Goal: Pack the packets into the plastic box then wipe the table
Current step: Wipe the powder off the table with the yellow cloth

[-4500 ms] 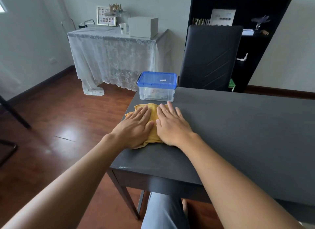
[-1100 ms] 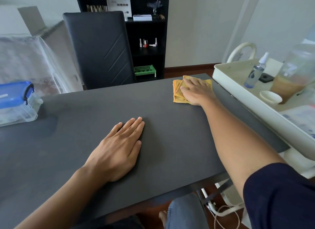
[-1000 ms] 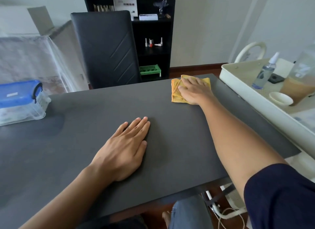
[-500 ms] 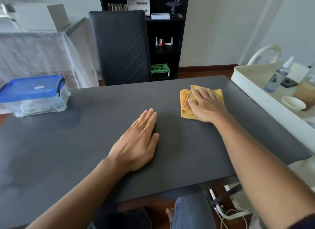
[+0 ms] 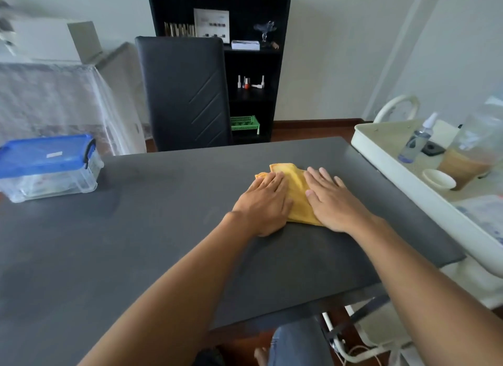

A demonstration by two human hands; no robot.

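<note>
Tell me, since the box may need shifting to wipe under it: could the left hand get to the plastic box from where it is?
Probably yes. The left hand lies flat on the yellow cloth, holding nothing, and only bare table lies between it and the plastic box.

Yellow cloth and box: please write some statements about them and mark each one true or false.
1. Both hands press flat on the yellow cloth. True: left hand, right hand.
2. The plastic box has its blue lid off. False: the lid is on.
3. The box stands near the table's left end. True.
4. The cloth touches the box. False: they lie far apart.
</note>
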